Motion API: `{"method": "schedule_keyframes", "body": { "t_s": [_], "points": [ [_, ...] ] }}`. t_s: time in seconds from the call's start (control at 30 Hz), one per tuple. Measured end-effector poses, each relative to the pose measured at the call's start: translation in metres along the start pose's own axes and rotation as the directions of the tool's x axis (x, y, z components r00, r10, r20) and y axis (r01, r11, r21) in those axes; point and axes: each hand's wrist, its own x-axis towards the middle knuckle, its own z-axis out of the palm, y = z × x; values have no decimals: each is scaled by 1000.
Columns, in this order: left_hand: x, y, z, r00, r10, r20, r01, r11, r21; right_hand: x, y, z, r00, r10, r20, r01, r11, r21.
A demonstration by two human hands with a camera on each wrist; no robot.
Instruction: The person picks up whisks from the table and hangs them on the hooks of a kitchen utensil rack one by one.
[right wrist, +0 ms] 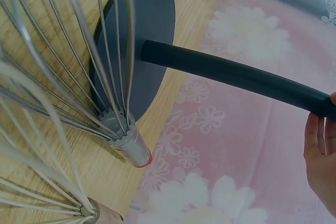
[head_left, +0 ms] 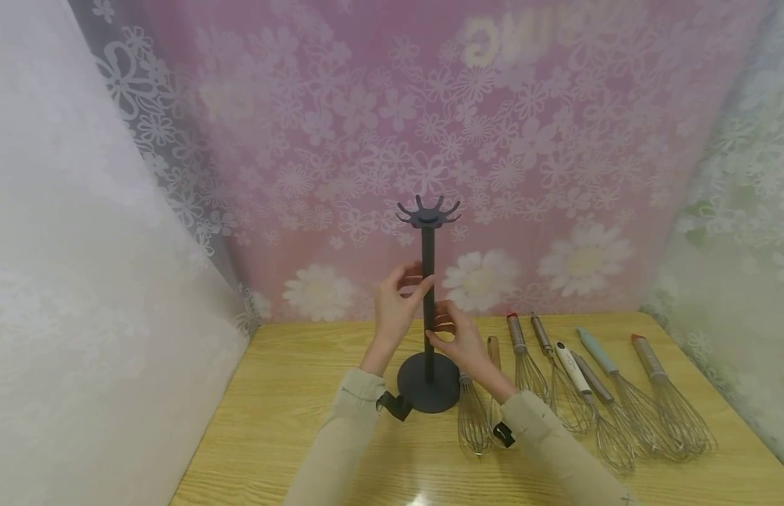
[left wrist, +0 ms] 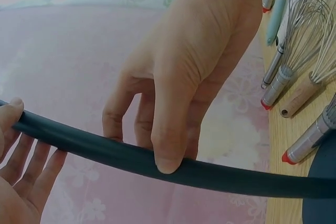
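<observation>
A black utensil stand [head_left: 428,246] stands upright on the table, with a ring of hooks [head_left: 428,216] on top and a round base [head_left: 423,390]. My left hand [head_left: 395,309] pinches its pole around mid-height, thumb in front and fingers behind. Lower on the same pole, my right hand [head_left: 463,341] pinches between thumb and fingers. In the left wrist view the right hand [left wrist: 184,72] has its thumb laid on the pole, while part of the left hand [left wrist: 23,187] shows at the edge. The right wrist view catches only part of the right hand [right wrist: 323,171].
Several whisks lie right of the stand on the wooden table [head_left: 284,393]. A metal whisk [head_left: 473,418] lies close beside the base, near a wooden-handled one [head_left: 493,348]. Others include a white-handled whisk [head_left: 573,367] and a light-blue-handled whisk [head_left: 597,349]. Flower-patterned curtains [head_left: 341,140] surround the table.
</observation>
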Motion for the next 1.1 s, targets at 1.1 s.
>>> {"method": "schedule_keyframes", "body": {
  "t_s": [1.1],
  "points": [
    [60,83,-56,902,414,125,-431,836,341,-2,-2,2,1000,18,-12,-18,1000,13]
  ]
}}
